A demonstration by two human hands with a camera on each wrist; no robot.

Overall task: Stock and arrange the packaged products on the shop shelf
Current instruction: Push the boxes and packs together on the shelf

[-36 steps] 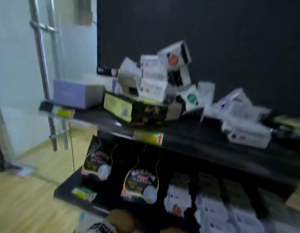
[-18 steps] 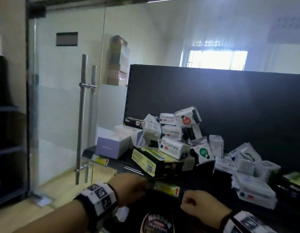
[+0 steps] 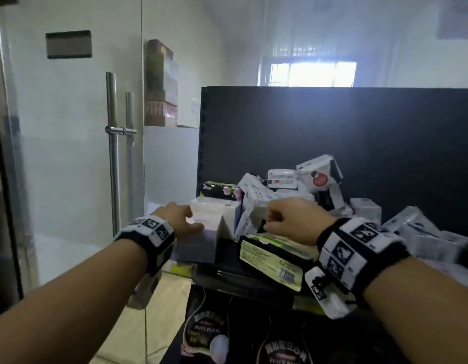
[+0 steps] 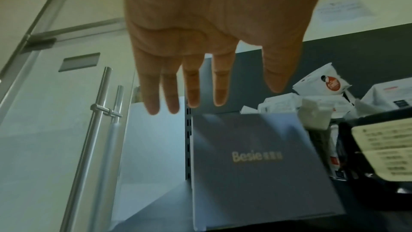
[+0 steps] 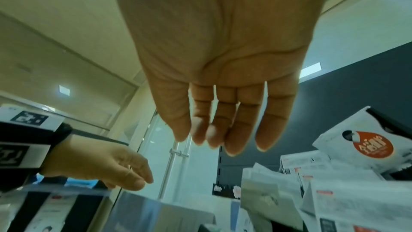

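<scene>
A lavender "Besie" box stands at the left end of the black top shelf. My left hand hovers just over it, fingers straight and spread, holding nothing. A flat black pack with a yellow-green label lies beside the box. My right hand hangs above that pack with loosely bent, empty fingers. Behind both hands a loose pile of white packs leans against the dark back panel.
A glass door with a steel bar handle stands close to the left of the shelf end. More white packs lie scattered on the right. Black packs hang on the lower shelf. Cartons are stacked behind the glass.
Both hands have risen from the shelf's front edge to just above the products. The left one has opened and moved over the lavender box.
</scene>
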